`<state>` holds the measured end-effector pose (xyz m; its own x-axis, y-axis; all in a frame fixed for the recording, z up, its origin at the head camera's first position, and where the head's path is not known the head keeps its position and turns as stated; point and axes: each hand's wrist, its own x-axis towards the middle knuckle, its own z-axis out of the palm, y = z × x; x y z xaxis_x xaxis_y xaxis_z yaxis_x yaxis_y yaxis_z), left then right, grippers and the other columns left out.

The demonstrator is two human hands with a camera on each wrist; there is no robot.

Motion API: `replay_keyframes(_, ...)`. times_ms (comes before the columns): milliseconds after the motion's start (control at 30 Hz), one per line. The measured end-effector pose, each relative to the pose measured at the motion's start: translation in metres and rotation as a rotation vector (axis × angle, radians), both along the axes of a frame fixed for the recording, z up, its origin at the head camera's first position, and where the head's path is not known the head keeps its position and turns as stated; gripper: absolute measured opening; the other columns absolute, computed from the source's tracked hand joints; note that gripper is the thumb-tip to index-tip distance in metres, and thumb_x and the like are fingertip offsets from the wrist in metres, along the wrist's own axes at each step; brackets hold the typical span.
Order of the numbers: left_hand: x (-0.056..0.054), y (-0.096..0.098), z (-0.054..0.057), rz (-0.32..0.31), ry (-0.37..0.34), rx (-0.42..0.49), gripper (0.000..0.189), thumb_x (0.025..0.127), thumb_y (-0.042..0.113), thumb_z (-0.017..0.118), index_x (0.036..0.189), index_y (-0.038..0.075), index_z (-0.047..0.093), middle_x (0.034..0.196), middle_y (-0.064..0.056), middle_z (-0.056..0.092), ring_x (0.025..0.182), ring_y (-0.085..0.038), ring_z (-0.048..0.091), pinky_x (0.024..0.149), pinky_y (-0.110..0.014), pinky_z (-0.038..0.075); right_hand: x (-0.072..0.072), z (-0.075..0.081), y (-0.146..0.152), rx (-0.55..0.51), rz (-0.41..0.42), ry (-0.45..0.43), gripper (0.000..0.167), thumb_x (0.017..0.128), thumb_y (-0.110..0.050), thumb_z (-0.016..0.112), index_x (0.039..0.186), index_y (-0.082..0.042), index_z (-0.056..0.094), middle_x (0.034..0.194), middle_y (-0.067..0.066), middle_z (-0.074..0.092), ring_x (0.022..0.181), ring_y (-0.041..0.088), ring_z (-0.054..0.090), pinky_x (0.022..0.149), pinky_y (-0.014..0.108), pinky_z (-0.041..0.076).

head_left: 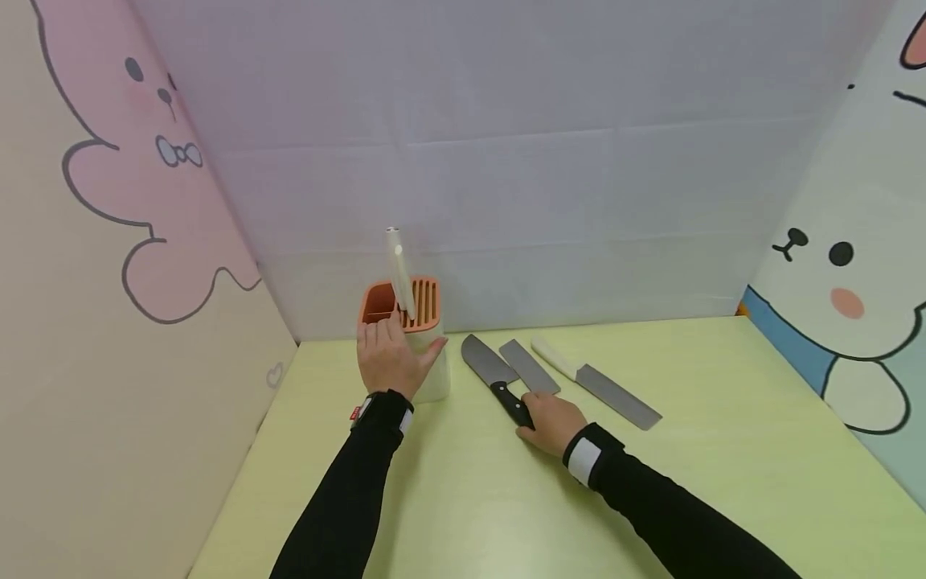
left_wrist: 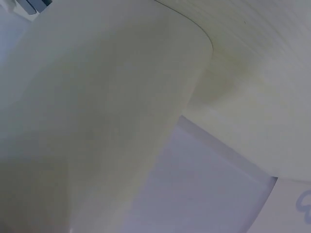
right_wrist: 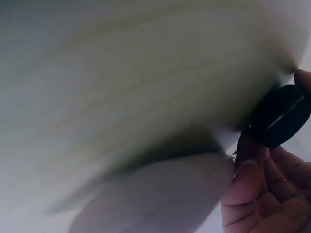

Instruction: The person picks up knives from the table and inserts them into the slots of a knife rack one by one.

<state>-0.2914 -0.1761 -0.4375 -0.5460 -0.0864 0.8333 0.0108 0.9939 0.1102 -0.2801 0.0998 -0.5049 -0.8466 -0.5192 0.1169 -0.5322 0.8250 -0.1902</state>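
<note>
My left hand (head_left: 391,359) holds the front of a cream knife block (head_left: 434,378) with an orange slotted top, fingers at its rim and thumb along its right side. A white-handled utensil (head_left: 401,277) stands in the block. In the left wrist view the block's pale wall (left_wrist: 107,97) fills much of the picture. My right hand (head_left: 553,422) grips the black handle (right_wrist: 281,116) of a broad-bladed kitchen knife (head_left: 485,362) whose blade points toward the block. Close beside it lies a grey rectangular blade (head_left: 531,368); I cannot see its handle.
A cleaver with a white handle (head_left: 553,358) lies farther right, its blade angled toward the front right. The pale yellow table (head_left: 723,450) meets a white back wall (head_left: 542,201). Side panels with cartoon animals (head_left: 846,305) stand left and right.
</note>
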Motion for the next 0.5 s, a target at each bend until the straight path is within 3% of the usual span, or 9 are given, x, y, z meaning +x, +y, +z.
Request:
replay_keyframes(267,0.004,0.001,0.001,0.009,-0.013,0.009,0.092,0.069,0.067,0.086,0.118,-0.008,0.062,0.092,-0.020,0.066,0.088,-0.035,0.063,0.103,-0.049,0.047,0.002,0.003,-0.006,-0.009,0.016,-0.009,0.039,0.086,-0.024,0.083,0.107,0.003,0.064,0.092,0.014,0.065,0.073,0.024,0.062,0.065,0.042,0.053)
replay_keyframes(500,0.004,0.000,0.000,0.027,-0.040,-0.015,0.094,0.071,0.068,0.084,0.121,-0.008,0.061,0.095,-0.020,0.066,0.090,-0.035,0.063,0.101,-0.047,0.046,0.004,0.013,-0.007,-0.118,-0.035,-0.154,0.044,0.090,-0.018,0.077,0.124,0.005,0.062,0.109,0.019,0.067,0.080,0.024,0.064,0.071,0.040,0.054)
